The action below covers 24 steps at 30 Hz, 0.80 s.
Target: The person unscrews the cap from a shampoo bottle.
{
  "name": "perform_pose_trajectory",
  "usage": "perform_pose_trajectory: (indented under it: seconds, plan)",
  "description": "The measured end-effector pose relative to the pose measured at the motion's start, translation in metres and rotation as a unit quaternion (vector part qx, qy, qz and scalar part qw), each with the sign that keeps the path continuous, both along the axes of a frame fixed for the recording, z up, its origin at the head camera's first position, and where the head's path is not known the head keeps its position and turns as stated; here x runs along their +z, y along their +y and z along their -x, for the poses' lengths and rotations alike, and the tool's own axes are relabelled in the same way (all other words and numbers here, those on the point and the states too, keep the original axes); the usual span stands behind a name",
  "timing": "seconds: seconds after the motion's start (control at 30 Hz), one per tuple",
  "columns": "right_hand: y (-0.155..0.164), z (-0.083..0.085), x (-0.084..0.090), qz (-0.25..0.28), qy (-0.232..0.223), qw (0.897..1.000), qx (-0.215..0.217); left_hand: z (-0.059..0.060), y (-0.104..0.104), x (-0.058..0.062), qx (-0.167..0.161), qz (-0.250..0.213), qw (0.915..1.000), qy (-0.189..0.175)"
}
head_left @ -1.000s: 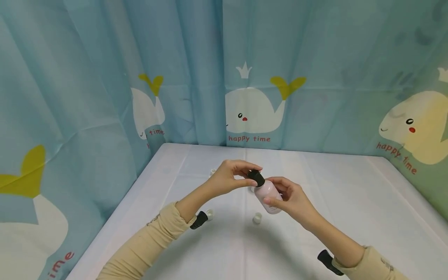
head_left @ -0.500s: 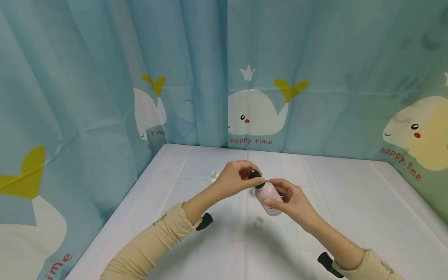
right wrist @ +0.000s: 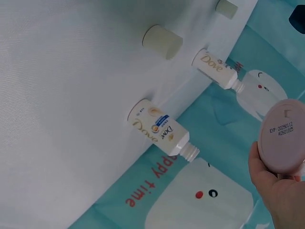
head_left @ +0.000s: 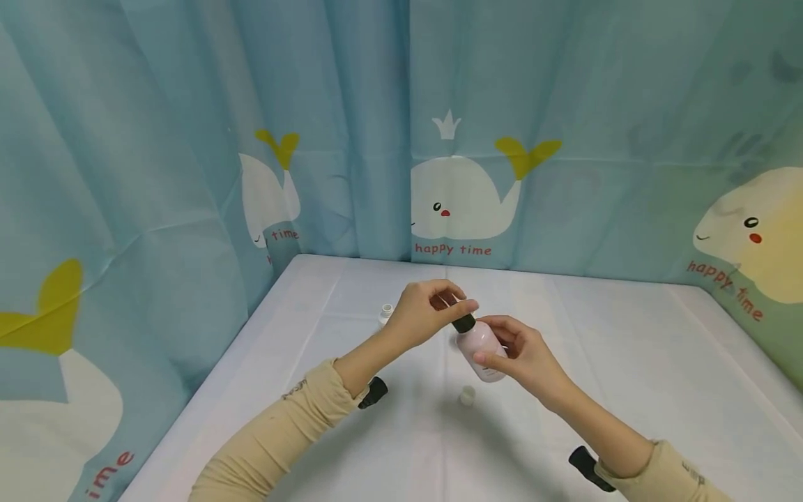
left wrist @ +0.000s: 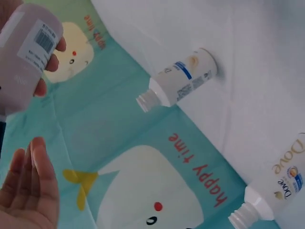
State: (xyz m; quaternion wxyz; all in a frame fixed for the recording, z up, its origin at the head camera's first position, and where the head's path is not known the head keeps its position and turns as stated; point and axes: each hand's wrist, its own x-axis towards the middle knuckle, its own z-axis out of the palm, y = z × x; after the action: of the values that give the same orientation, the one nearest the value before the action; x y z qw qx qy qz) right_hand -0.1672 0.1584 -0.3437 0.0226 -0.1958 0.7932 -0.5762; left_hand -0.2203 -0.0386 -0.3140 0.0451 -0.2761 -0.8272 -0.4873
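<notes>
A pale pink bottle (head_left: 482, 351) is tilted above the table, its black cap (head_left: 464, 323) toward my left hand. My right hand (head_left: 525, 357) grips the bottle's body, thumb in front and fingers behind. Thumb and fingers of my left hand (head_left: 426, 312) are around the black cap; part of the cap is hidden by them. In the left wrist view, the pink bottle (left wrist: 29, 59) shows a barcode label, with the left hand's fingers (left wrist: 42, 174) below it. The right wrist view shows the bottle's base (right wrist: 283, 136), printed with an expiry date.
Two white Dove bottles with bare threaded necks, one nearer (right wrist: 159, 128) and one farther (right wrist: 215, 69), stand on the white table (head_left: 552, 432). Small pale caps, a larger-looking one (right wrist: 162, 42) and another (right wrist: 227, 9), lie around them. A whale-print curtain (head_left: 351, 139) hangs behind.
My left hand has turned around the black cap, its thumb shifting upward over it. My right hand and the pink bottle stay nearly in place.
</notes>
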Motion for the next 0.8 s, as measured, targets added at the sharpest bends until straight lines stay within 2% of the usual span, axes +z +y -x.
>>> perform_pose_trajectory:
  seconds: [0.1,0.2,0.3,0.4,0.53,0.6,0.8]
  plan:
    - [0.002,0.001,0.000,-0.003,-0.001,1.000,-0.006,0.005,-0.004,0.000,-0.054,-0.031,0.9979,-0.018]
    - [0.005,0.001,0.000,-0.002,0.000,1.000,-0.010,0.009,-0.009,-0.001,-0.125,-0.062,0.9898,-0.027]
    - [0.007,0.001,0.000,-0.001,-0.005,1.000,-0.012,0.010,-0.014,-0.001,-0.176,-0.071,0.9817,-0.013]
    - [0.008,0.001,-0.001,0.002,-0.012,1.000,-0.007,0.011,-0.019,-0.002,-0.211,-0.063,0.9755,0.009]
    - [0.009,0.001,-0.001,0.004,-0.016,1.000,-0.002,0.012,-0.021,-0.002,-0.236,-0.051,0.9698,0.035]
    - [0.010,0.001,-0.001,0.005,-0.016,1.000,-0.004,0.013,-0.020,-0.001,-0.236,-0.049,0.9696,0.040]
    - [0.012,0.000,0.001,0.004,-0.017,1.000,-0.005,0.012,-0.016,0.000,-0.198,-0.043,0.9789,0.027]
